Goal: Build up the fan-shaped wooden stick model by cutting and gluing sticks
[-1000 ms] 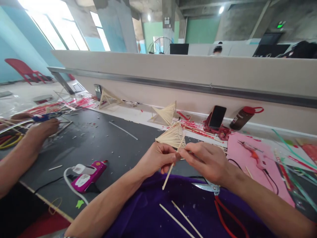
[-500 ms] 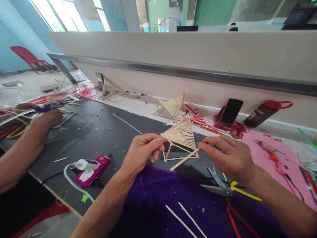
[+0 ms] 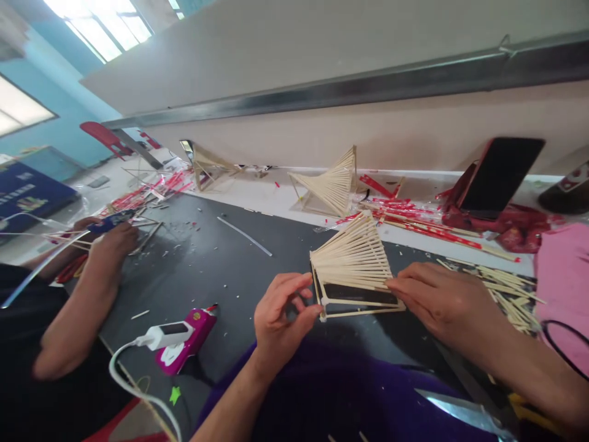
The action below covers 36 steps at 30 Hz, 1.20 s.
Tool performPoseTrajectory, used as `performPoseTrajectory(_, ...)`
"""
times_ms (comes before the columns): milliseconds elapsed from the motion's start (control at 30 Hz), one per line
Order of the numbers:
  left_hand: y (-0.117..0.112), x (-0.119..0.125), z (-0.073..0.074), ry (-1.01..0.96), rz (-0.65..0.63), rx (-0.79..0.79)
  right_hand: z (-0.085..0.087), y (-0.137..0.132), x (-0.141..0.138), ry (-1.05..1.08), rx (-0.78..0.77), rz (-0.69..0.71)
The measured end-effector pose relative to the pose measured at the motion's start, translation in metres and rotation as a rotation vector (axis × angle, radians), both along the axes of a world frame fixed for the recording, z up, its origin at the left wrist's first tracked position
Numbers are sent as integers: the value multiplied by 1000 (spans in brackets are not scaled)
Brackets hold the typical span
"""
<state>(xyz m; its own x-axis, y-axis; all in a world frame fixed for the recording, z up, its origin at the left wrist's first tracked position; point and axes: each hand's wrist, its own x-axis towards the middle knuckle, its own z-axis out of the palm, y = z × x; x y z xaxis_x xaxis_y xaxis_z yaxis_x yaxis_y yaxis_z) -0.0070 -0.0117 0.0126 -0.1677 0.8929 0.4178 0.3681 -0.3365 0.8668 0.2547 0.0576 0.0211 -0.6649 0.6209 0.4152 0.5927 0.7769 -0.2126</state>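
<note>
1. The right hand (image 3: 439, 301) is now meeting the stick model (image 3: 352, 252) at its lower right edge; half a second ago it was holding a loose stick that slanted out toward the person. That slant is no longer showing.
2. This seems to be moving the work from handling a separate stick to lining it up with the fan, though which stick it is now is impossible to tell.
3. The right hand is pinching, thumb and fingertips together, at the right end of the fan's lowest sticks. Whether it is gripping one stick or several is hidden.
4. The left hand (image 3: 280, 313) is curving around the model's lower left corner, thumb and forefinger spread apart, the tips seeming to touch the frame. It is steadying, by the look of it, rather than gripping.
5. The model is sitting on the dark table (image 3: 248, 264), between the two hands, just beyond the purple cloth (image 3: 322, 387).
6. Its pale, thin sticks are lying side by side, spreading into a twisting, ribbed fan. Below the fan, slim bars are framing a gap, and whitish lumps, perhaps glue, are showing at the left corner.
7. A similar model (image 3: 329, 187) is standing behind it, near the wall; loose sticks (image 3: 510, 294) are lying beyond the right hand.
</note>
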Motion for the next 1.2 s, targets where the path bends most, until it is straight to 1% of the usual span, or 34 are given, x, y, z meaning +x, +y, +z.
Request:
performPoseTrajectory(100,0,0,-3,41,-46,0,-8,-1,-1,-10,-28,7)
performPoseTrajectory(267,-1,1,-3,159,11,3,-13,-3,-4,-6,-29,17)
performPoseTrajectory(433,1,2,-3,262,15,34,-14,-2,-7,-27,-31,15)
performPoseTrajectory(600,1,1,-4,276,3,29,-16,-2,-10,-24,-22,33)
performPoseTrajectory(933,0,2,-1,300,-3,23,-19,-4,-12,-29,-3,30)
performPoseTrajectory(1200,0,2,1,319,-12,22,-20,-2,-15,-34,-7,63)
